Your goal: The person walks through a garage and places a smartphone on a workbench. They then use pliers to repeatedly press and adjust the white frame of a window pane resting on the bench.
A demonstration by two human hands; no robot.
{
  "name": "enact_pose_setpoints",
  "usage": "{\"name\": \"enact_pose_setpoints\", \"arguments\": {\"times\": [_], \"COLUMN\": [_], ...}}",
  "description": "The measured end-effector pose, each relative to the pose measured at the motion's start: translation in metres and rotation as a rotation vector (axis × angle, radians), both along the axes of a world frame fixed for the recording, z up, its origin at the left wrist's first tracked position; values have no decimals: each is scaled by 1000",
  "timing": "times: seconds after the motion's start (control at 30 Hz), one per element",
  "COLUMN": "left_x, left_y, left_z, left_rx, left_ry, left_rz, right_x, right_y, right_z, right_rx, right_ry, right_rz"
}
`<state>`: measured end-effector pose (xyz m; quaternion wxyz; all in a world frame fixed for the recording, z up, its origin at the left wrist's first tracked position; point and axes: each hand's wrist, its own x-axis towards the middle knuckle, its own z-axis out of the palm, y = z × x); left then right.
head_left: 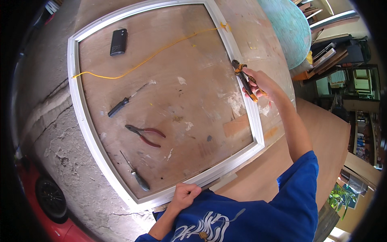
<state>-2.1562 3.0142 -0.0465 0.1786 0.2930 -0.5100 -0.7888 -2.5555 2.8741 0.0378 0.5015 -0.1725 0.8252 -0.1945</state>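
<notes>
My right hand (pixel 262 84) grips pliers (pixel 244 82) with orange-and-black handles, over the right rail of a white rectangular frame (pixel 82 115). My left hand (pixel 186 195) is closed at the frame's near rail, close to my body; anything inside its fingers is hidden. A yellow cord (pixel 139 64) stretches loosely across the frame from the left rail to the right one, bent around each rail at its ends. Inside the frame lie red-handled pliers (pixel 146 133), a black-handled screwdriver (pixel 119 107), another screwdriver (pixel 140 180) and a black rectangular device (pixel 118 42).
The frame rests on a stained wooden table (pixel 193 101). A round turquoise tabletop (pixel 288 30) stands at the far right, beside stacked boards (pixel 330 56). A brown wooden panel (pixel 322 137) lies to my right. At the lower left are rough concrete and a red car (pixel 40 201).
</notes>
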Motion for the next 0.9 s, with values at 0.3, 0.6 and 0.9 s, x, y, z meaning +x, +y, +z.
{"name": "enact_pose_setpoints", "arguments": {"times": [0.3,0.6,0.9], "left_x": [-1,10,98], "left_y": [2,-62,-125], "left_z": [-7,37,32], "left_rx": [-6,-298,-760], "left_ry": [46,-163,-28], "left_rz": [43,680,850], "right_x": [-3,158,301], "right_y": [-1,36,32], "right_z": [1,29,37], "right_rx": [31,-356,-234], "right_ry": [287,-188,-510], "right_rz": [711,1302,1015]}}
